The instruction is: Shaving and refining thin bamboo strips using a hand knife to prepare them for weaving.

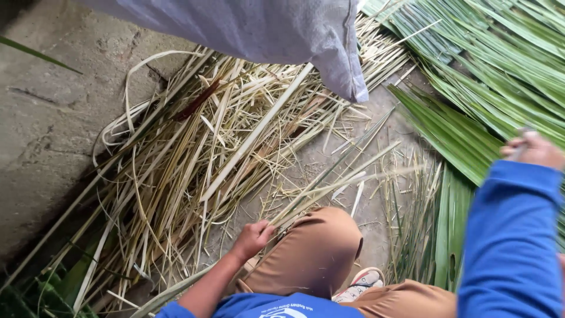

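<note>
Head view, ground: a bare concrete floor (41, 118) carries everything; its left part is grey and rough.
Left hand: the left hand (253, 237) sits low in the middle, just beside the bent knee in tan trousers (312, 253), fingers curled tight around the near ends of a few pale leaf strips (329, 185).
Strips: they run from that fist up and to the right, slanting across the floor's middle, thin and yellowish green.
Right hand: the right hand (534, 150) is raised at the right edge, above a blue sleeve (511, 235); it is blurred, the fingers look closed on something thin and grey, but what it is I cannot tell.
Dry pile: a heap of straw-coloured stalks (182, 159) spreads from the floor's far middle down to the near left corner, close to the left hand.
Green leaves: long green palm leaves (488, 76) lie across the far right corner and down the right side, under the raised hand.
Sack: a pale woven sack (282, 29) hangs over the far edge, covering the top of the dry pile.
Shoe: a light shoe (360, 285) shows at the near edge between the knees.
</note>
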